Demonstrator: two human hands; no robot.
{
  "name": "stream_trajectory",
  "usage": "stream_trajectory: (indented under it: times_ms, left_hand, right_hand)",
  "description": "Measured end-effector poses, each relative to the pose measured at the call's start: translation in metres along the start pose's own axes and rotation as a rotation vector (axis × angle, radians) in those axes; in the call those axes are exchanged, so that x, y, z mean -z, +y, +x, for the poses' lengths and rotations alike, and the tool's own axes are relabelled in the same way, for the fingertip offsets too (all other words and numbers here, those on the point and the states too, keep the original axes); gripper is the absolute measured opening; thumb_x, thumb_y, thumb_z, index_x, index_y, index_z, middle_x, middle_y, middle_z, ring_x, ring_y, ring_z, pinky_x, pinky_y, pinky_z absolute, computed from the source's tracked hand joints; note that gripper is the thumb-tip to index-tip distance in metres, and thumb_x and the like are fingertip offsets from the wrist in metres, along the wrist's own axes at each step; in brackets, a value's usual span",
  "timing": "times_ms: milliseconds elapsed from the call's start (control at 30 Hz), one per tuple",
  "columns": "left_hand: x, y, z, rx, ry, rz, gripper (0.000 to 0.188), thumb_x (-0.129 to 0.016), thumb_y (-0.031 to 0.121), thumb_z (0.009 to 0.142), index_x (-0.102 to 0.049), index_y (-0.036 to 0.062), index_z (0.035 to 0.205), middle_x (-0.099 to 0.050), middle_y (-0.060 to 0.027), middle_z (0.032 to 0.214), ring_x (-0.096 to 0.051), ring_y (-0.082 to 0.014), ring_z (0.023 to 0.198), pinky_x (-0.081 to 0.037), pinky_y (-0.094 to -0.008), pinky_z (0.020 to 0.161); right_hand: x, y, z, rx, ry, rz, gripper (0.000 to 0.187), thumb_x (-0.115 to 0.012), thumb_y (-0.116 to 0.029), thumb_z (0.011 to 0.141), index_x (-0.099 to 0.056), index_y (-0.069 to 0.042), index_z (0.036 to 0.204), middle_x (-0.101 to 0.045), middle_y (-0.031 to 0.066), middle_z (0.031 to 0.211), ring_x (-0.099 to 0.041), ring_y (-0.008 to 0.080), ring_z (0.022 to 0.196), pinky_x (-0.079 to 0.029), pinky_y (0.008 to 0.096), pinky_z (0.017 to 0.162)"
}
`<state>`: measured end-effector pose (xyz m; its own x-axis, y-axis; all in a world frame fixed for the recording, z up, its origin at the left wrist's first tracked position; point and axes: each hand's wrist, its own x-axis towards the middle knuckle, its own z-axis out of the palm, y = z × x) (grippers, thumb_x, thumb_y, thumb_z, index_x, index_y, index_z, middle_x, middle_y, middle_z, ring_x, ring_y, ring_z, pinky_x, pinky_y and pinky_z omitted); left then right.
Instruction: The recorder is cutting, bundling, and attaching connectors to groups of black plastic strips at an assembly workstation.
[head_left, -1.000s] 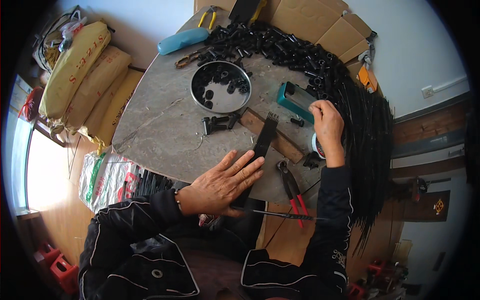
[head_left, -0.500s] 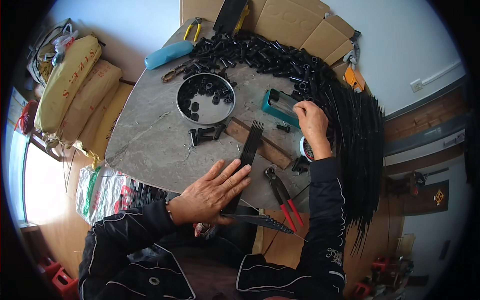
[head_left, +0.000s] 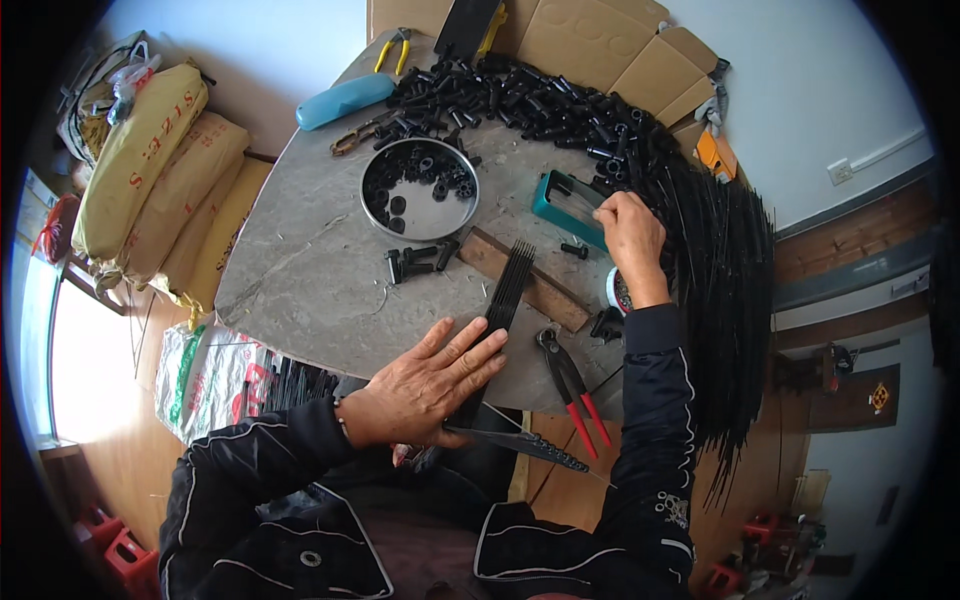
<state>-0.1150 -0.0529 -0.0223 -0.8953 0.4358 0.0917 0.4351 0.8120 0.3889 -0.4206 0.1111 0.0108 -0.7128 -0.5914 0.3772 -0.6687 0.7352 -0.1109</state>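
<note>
Black rods (head_left: 511,279) beneath left hand (head_left: 422,391)

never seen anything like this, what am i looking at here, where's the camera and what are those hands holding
There is no machine here: these are a person's two bare hands. The view comes from a wide fisheye camera worn on the person's head, looking down, so straight edges bend near the rim.

On the grey table are a round metal pan with small black parts, a wooden block, red-handled pincers, a blue case and a big pile of black pieces.

The left hand lies spread over a bundle of thin black rods. The right hand has its fingers bent at a green box; whether they pinch anything is hard to see.
</note>
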Motion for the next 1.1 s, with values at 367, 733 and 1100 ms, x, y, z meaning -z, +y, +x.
stream_trajectory:
  times_ms: [367,733,1100]
  left_hand:
    - [-0.001,0.000,0.000,-0.001,0.003,0.053,0.102,-0.064,0.066,0.073,-0.031,0.0011,0.146,-0.017,-0.0162,0.156,-0.010,-0.0324,0.146,-0.009,-0.0500,0.117]
    - [-0.002,0.000,0.000,-0.007,0.024,0.048,0.103,-0.064,0.066,0.073,-0.031,0.0011,0.146,-0.018,-0.0159,0.156,-0.012,-0.0318,0.146,-0.010,-0.0496,0.117]
    - [-0.001,0.000,0.000,-0.009,0.022,0.052,0.103,-0.066,0.064,0.072,-0.030,0.0012,0.146,-0.016,-0.0155,0.157,-0.011,-0.0311,0.146,-0.010,-0.0495,0.117]
  right_hand:
    - [0.030,-0.048,-0.073,0.201,-0.140,0.460,0.019,-0.059,-0.003,0.085,-0.065,-0.003,0.102,-0.063,0.0113,0.084,-0.062,0.0271,0.071,-0.047,0.0336,0.063]
    - [0.027,-0.062,-0.078,0.188,-0.151,0.384,0.019,-0.060,-0.001,0.084,-0.068,-0.003,0.101,-0.063,0.0102,0.086,-0.062,0.0253,0.069,-0.048,0.0331,0.062]
    - [0.022,-0.063,-0.077,0.251,-0.080,0.331,0.018,-0.063,-0.001,0.081,-0.069,-0.004,0.098,-0.062,0.0086,0.082,-0.061,0.0256,0.070,-0.047,0.0344,0.061]
